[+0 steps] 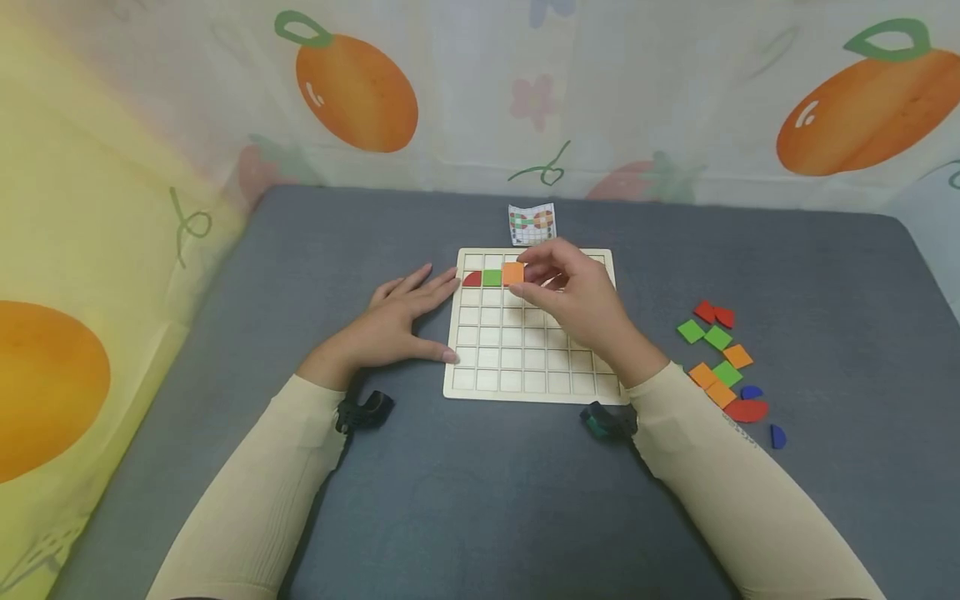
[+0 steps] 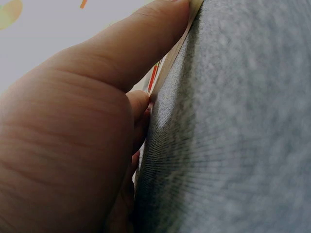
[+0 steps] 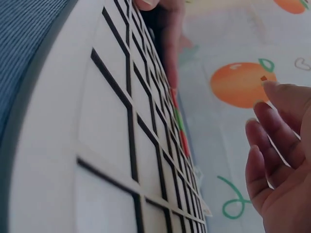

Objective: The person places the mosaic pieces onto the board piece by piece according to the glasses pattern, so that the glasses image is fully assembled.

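Note:
My right hand (image 1: pixel 581 300) pinches an orange square tile (image 1: pixel 513 273) between thumb and fingertips, over the upper part of a wooden grid board (image 1: pixel 489 383). In the right wrist view that hand is raised above the board, its other fingers loosely bent. My left hand (image 1: pixel 393 325) lies spread at the board's left side, with thumb and fingertips touching the edge. Near the top left of the grid sit a red curved-edge tile (image 1: pixel 472 279) and a green square tile (image 1: pixel 492 277). Another red piece (image 3: pixel 184 143) follows the green one in the right wrist view.
Behind the board lies a small printed pattern card (image 1: pixel 532 225). Loose red tiles (image 1: pixel 746 411), green tiles (image 1: pixel 691 331), orange tiles (image 1: pixel 738 357) and blue half-round tiles (image 1: pixel 778 437) are scattered to the right on the grey table (image 1: pixel 480 508). A fruit-print curtain (image 1: pixel 465 100) hangs behind.

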A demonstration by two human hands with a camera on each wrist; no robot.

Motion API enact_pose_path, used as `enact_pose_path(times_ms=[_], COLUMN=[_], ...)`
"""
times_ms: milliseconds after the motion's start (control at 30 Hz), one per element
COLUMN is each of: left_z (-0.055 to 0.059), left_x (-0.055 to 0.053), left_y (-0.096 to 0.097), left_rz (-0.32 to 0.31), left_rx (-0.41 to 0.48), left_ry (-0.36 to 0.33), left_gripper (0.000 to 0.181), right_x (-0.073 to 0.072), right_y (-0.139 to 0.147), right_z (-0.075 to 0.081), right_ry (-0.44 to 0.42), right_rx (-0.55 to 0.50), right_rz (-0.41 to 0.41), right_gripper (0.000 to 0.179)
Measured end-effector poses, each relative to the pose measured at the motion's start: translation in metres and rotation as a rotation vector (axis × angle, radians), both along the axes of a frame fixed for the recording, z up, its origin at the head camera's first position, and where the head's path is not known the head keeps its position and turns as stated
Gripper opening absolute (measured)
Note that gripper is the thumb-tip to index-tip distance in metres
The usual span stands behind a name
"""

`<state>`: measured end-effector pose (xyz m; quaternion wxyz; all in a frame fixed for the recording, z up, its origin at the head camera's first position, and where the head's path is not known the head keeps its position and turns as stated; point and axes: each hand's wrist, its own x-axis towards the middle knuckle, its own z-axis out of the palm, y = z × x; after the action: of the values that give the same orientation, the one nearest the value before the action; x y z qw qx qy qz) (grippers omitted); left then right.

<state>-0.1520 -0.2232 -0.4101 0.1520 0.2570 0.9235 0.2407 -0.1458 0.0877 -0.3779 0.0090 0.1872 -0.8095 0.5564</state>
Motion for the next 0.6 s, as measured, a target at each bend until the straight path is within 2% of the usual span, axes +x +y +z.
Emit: enact_pose_path(times_ms=[233,600], left_z=[0.002,0.002], left_x=[0.001,0.001], left_y=[0.000,0.000], left_rz=[0.000,-0.011], left_rx=[0.004,0.011], left_ry=[-0.006,0.001], left_gripper=[0.116,0.116], right_x=[-0.008,-0.017], right_y=[-0.014,-0.041], right_z=[-0.007,-0.018], right_ry=[-0.008,0.049], right_rx=[0.023,0.247], right_rz=[0.025,0.078], right_gripper=[0.029,0.029])
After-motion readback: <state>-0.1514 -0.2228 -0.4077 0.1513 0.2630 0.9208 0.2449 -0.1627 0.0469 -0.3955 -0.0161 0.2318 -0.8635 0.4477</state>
